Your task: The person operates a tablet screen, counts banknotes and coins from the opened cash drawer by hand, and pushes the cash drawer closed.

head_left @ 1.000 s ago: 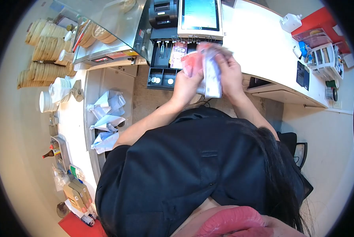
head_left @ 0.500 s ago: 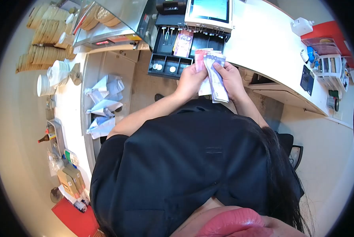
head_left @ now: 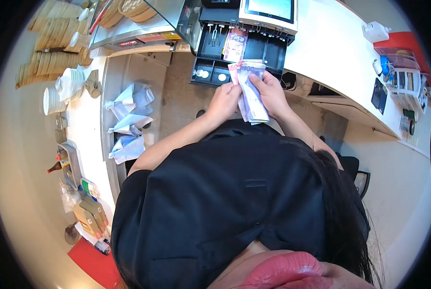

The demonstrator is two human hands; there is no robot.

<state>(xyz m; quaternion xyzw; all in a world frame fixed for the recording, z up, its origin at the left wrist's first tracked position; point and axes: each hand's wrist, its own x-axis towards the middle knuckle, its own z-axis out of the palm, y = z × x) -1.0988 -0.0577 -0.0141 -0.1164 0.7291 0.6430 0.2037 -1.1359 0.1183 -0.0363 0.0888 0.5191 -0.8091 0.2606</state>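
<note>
Both hands hold a small bundle of banknotes (head_left: 252, 100) in front of my chest, just on the near side of the open cash drawer (head_left: 274, 52). My left hand (head_left: 224, 102) pinches the bundle's left edge, where reddish notes peek out. On the right side, my right hand (head_left: 271, 95) grips the purple notes on top, its thumb lying across them. In the drawer, a stack of orange-pink notes (head_left: 235, 44) fills one slot, and a few coins (head_left: 205, 74) sit in the front cups.
Above the drawer stands a tablet screen (head_left: 269, 8). A white counter (head_left: 321, 50) runs to the right, with a phone-like black device (head_left: 379, 94) on it. On the left are a glass case with bamboo steamers (head_left: 137, 9), crumpled white-blue papers (head_left: 129, 126) and stacked cups (head_left: 54, 100).
The view has shifted, so the drawer sits higher and further right. My hands have drawn the notes closer together, and the purple ones now cover more of the reddish ones.
</note>
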